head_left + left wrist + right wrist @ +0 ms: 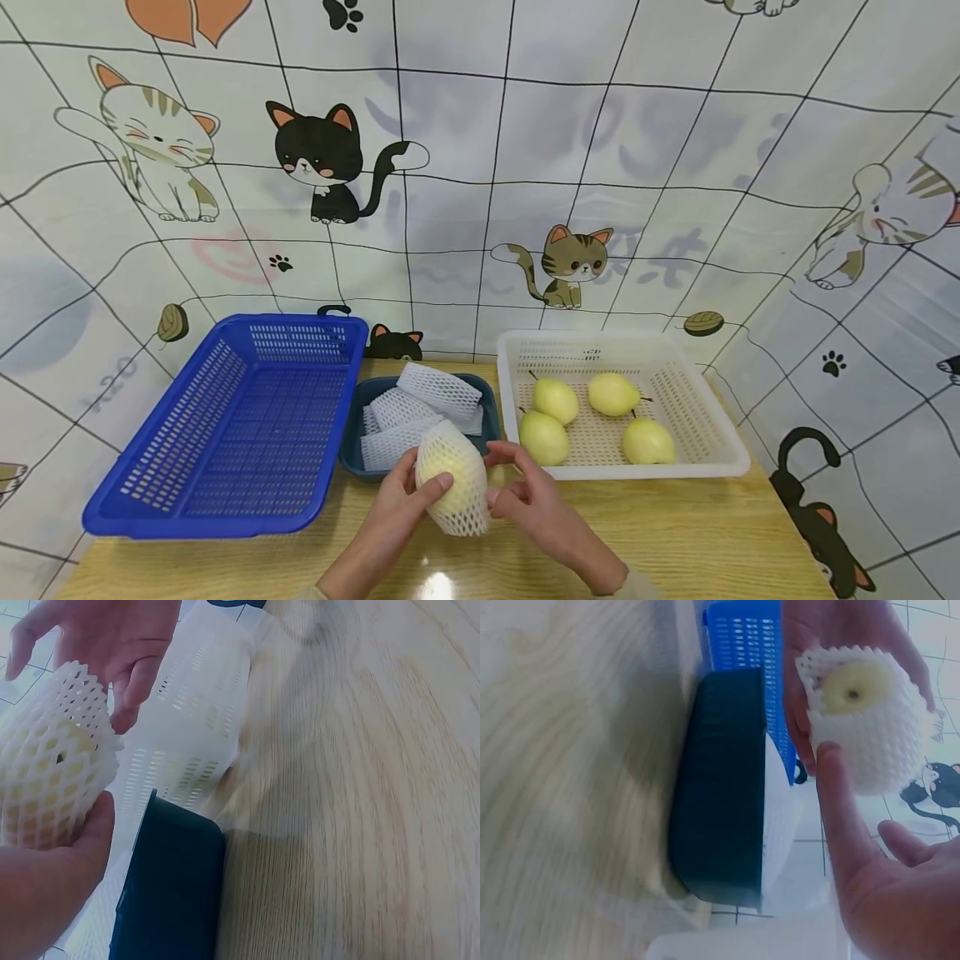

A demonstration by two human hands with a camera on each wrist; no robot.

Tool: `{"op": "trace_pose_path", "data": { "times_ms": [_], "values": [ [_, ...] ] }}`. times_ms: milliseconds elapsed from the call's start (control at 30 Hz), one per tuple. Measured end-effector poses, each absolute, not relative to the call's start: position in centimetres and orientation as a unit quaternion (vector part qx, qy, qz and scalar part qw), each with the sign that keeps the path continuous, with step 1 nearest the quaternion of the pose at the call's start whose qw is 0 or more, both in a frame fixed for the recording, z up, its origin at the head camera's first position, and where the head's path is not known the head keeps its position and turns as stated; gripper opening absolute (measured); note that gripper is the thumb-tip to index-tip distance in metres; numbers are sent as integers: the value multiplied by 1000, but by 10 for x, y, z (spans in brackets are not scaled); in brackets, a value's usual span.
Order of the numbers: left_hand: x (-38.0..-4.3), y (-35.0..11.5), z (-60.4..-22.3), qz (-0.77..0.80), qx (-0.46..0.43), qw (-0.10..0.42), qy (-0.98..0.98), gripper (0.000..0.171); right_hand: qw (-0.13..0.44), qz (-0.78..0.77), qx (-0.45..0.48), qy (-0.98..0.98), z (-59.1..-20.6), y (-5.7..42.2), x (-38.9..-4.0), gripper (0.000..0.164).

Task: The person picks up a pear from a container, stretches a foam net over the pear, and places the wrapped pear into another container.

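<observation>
A yellow-green pear (859, 684) sits inside a white foam net sleeve (452, 479), its end showing through the sleeve's opening in the right wrist view. My left hand (408, 508) grips the sleeved pear, thumb across its front. On the other side, my right hand (536, 508) has its fingers spread loosely, one straight fingertip (829, 750) right at the sleeve's edge. Just behind the hands, a dark teal basket (350, 450) holds several flat foam net sleeves (438, 390). The pear partly hides that basket's front right corner.
To the left stands a large blue basket (217, 525) with nothing in it. A white basket (705, 425) on the right holds several bare pears (613, 393). All stand on a wooden table (675, 533), with a cat-patterned cloth (457, 167) rising behind.
</observation>
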State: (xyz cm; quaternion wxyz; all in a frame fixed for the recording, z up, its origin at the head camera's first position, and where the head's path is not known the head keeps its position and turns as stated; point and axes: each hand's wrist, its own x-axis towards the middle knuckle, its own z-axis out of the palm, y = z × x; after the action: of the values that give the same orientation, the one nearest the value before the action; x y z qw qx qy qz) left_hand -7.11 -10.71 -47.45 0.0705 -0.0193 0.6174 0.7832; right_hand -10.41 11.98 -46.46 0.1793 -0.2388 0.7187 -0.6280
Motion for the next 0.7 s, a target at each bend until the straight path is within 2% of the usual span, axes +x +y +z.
{"op": "trace_pose_path", "data": {
  "times_ms": [300,700],
  "values": [
    [-69,-116,-467,796,-30,47,603,63,79,-626,-248,736,-452,137,-104,41],
    [-73,-153,-424,767,-39,-6,640,49,-5,-635,-233,736,-442,169,-112,34]
  ]
}}
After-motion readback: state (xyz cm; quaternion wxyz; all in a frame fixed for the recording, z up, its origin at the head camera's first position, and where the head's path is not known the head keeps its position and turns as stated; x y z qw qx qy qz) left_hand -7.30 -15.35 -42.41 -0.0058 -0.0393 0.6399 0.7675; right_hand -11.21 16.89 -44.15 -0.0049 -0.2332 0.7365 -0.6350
